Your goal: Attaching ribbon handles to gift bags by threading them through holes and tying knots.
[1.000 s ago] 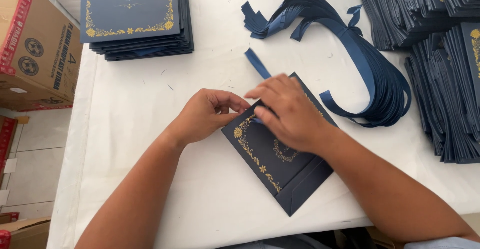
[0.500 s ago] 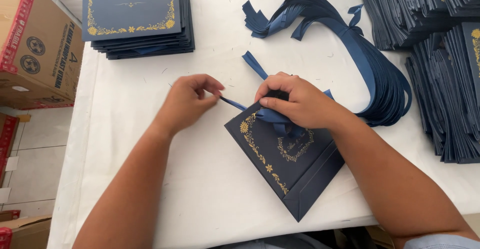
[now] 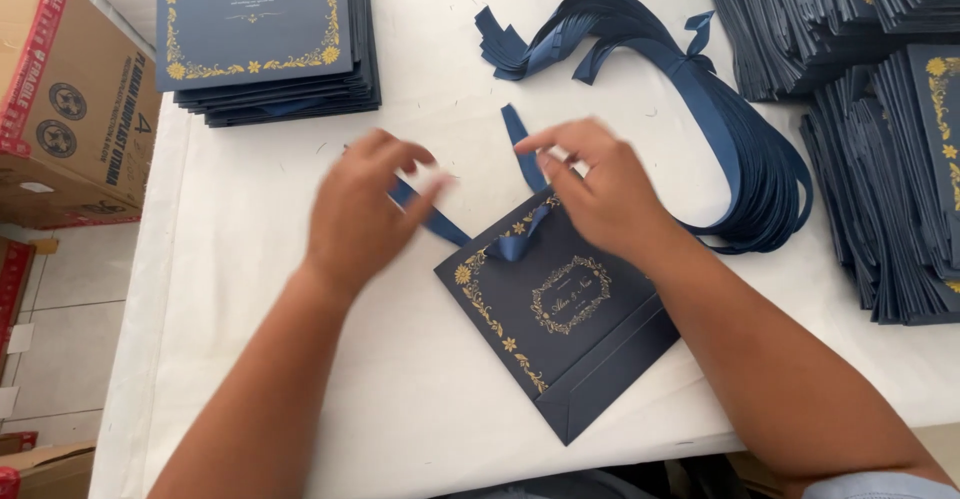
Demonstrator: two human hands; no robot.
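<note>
Both hands blurred, ribbon (image 3: 440, 221) ends hidden in fingers

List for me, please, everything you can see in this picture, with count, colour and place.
paper bag: one, navy with gold ornament, flat at table centre
ribbon: one, navy, through the bag's top, an end in each hand
ribbon bundle: one, navy, looped behind the bag
finished stack: one, navy and gold, far left
flat bag piles: several, navy, right edge
table: one, white
cardboard boxes: two or more, brown, floor at left
left hand: pinching the ribbon's left end
right hand: pinching the ribbon's right end
</note>
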